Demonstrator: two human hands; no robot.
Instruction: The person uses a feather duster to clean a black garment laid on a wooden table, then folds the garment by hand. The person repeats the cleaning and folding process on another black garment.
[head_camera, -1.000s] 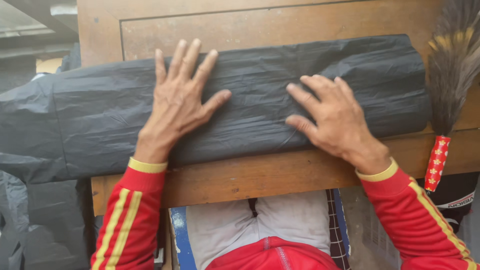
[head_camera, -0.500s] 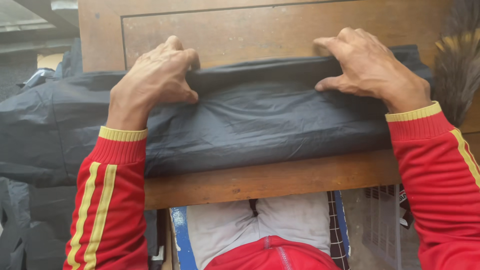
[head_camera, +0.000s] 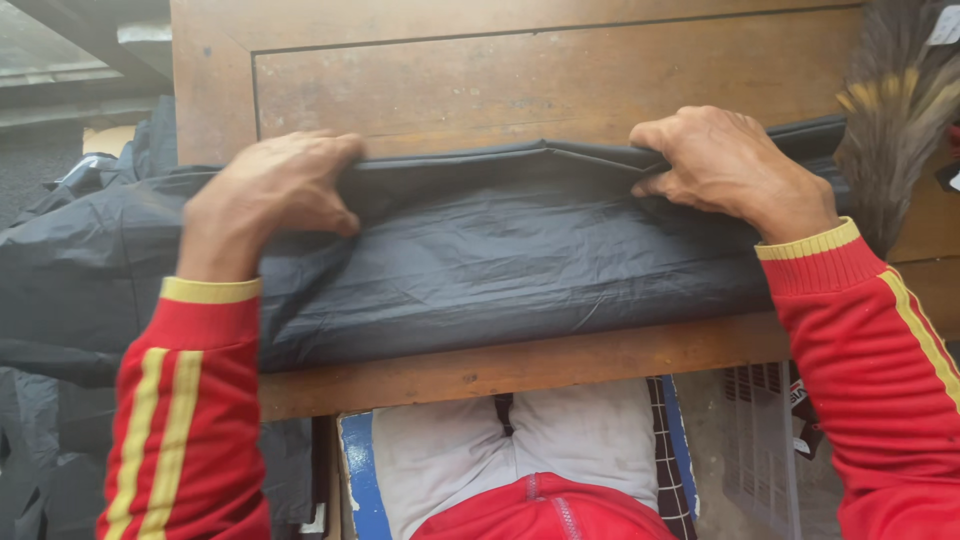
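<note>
Both hands, left (head_camera: 265, 195) & right (head_camera: 725, 165), clenched on black plastic sheet (head_camera: 500, 270) far edge, wooden table (head_camera: 520, 365) under, feather duster (head_camera: 890, 120) at right.

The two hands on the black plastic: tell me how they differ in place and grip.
The left hand grips the black plastic near its left part, fingers curled over the far fold; the right hand grips near the right end, beside the feather duster. The left hand's knuckles bunch closer than the right's. Both pinch the same far edge, wrists in red sleeves with yellow cuffs.
</note>
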